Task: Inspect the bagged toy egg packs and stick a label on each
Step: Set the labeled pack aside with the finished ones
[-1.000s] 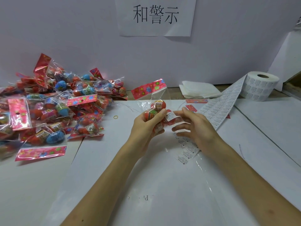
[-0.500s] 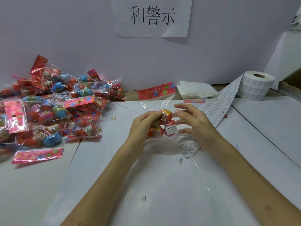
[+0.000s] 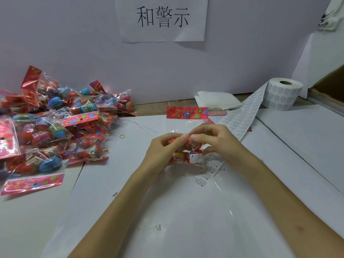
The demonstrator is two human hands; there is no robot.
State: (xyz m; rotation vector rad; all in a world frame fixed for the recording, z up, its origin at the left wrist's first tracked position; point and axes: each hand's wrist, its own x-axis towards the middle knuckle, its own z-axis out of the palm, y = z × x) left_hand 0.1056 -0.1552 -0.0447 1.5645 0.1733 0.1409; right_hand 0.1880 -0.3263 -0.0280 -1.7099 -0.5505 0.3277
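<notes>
Egg pack (image 3: pixel 187 155) still pinched; left hand (image 3: pixel 160 151), right hand (image 3: pixel 219 144) closer

**White-papered tabletop, crowded at the left and back**

The tabletop (image 3: pixel 297 146) is covered in white paper sheets, with a brown strip bare along the back wall. A heap of bagged egg packs (image 3: pixel 55 127) fills its left side, red header cards poking out. A yellow rubber band (image 3: pixel 122 136) lies just right of the heap. At the back right stands a roll of labels (image 3: pixel 281 95), its label strip (image 3: pixel 245 112) running diagonally toward the middle. Beside the roll sits a stack of white folded sheets (image 3: pixel 217 102). Clear plastic film (image 3: pixel 214 202) lies flat across the near centre.
</notes>
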